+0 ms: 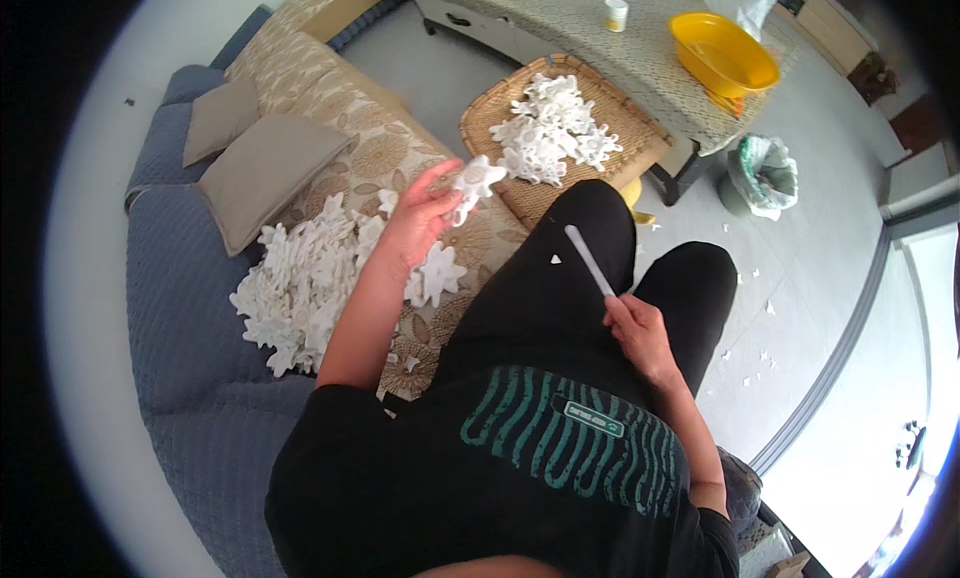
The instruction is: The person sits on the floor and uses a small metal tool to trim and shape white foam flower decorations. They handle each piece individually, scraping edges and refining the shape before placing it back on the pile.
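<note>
My left hand [420, 222] is raised over the sofa's edge. Between its thumb and fingers is a white star-shaped piece [478, 177] with rounded points, its material unclear. Above my lap, my right hand [641, 338] grips one end of a slim pale flat tool [588, 260], possibly a file or a blade. Beside my left forearm lies a big heap of similar white pieces [300, 293] on the sofa, partly hidden by the arm. A smaller pile of white pieces [544, 132] rests on a woven bamboo tray [480, 117] beyond my knees.
The patterned sofa seat [375, 154] holds grey cushions [274, 169]. A yellow basin [724, 53] and a white jar [616, 14] stand on the table [540, 8]. A lined bin [761, 177] is on the floor to the right, with small white scraps [770, 306] scattered nearby.
</note>
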The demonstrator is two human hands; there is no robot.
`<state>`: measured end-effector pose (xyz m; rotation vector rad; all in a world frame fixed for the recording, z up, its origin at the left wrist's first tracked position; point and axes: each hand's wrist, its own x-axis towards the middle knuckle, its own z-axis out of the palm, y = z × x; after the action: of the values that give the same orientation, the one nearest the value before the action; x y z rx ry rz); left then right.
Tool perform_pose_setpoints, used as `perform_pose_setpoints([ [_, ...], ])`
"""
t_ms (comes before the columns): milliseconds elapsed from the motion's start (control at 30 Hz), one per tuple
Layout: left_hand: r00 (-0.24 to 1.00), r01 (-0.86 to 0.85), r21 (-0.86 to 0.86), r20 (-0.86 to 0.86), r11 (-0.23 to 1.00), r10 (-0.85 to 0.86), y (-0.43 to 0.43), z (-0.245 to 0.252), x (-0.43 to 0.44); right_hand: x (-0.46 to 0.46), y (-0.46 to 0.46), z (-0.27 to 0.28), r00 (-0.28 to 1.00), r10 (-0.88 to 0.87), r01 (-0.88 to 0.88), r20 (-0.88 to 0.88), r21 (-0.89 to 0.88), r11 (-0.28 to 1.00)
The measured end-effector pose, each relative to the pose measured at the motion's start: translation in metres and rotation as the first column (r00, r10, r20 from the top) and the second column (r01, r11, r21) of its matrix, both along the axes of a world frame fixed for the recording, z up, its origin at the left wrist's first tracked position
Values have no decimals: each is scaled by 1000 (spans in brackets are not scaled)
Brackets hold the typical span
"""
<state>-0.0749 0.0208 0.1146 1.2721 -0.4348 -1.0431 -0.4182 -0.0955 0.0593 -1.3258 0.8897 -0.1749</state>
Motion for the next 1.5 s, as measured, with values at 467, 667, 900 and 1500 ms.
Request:
perform_pose_setpoints([
  [467, 850, 415, -192, -269, 890, -454, -73, -20, -118, -3, -7, 28, 997, -75, 81, 36, -197, 977],
  [667, 895, 355, -195, -211, 915, -392, -72, -19, -112, -7, -5, 26, 996, -87, 88, 15, -174, 981],
  [900, 951, 278, -113, -106, 954, -290, -70, -8, -117, -6, -3, 29, 997, -66, 72, 33, -231, 970],
  [1500, 969, 173, -181, -145, 968, -200, -79, -14, -128, 9, 5, 27, 985, -158, 168, 71, -159, 973],
])
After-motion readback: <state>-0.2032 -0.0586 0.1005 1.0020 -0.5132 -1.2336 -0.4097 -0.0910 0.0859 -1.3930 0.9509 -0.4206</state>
